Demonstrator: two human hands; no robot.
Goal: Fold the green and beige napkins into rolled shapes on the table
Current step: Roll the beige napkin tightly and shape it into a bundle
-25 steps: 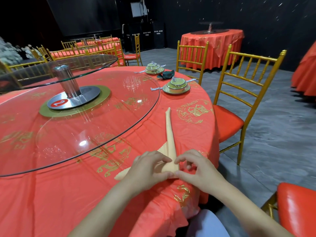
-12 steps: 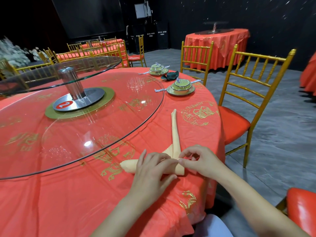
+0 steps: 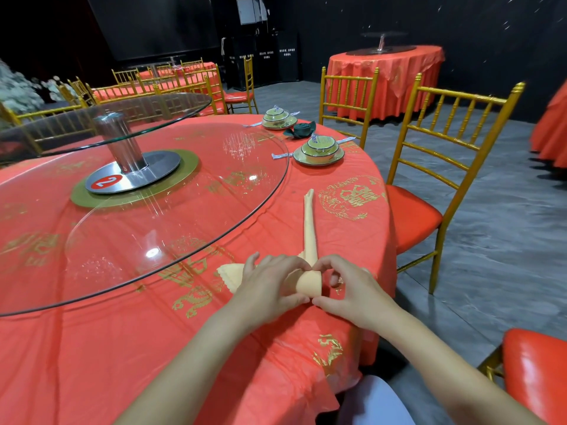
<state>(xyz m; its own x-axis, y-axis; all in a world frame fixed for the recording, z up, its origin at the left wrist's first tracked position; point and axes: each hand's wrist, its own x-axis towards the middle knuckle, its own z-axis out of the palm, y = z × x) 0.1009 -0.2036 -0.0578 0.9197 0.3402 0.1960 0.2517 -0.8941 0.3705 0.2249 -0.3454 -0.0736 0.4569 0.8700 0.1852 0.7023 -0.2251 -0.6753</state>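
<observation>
Beige napkin [image 3: 310, 228]: on the table [image 3: 153, 348] close to the near edge, just right of the glass turntable [image 3: 153, 210] rim.
Left hand [image 3: 270, 289]: fingers curled over the bend, pinning the left part and squeezing the coil from that side.
Right hand [image 3: 352, 291]: thumb and forefinger nipped on the fat rolled end, other fingers tucked in loose.
Why held so: probably to keep the coil tight from both sides and stop any springing open, looks mid-roll.
Long axis: rolled strip running near-to-far, thin tip pointing to the far side, leaning a touch left; short flat tail poking out left from under the left hand.
Green napkin [image 3: 302, 129]: already rolled up, far side, parked between the two bowl sets [image 3: 319, 148], well apart from the hands.
</observation>
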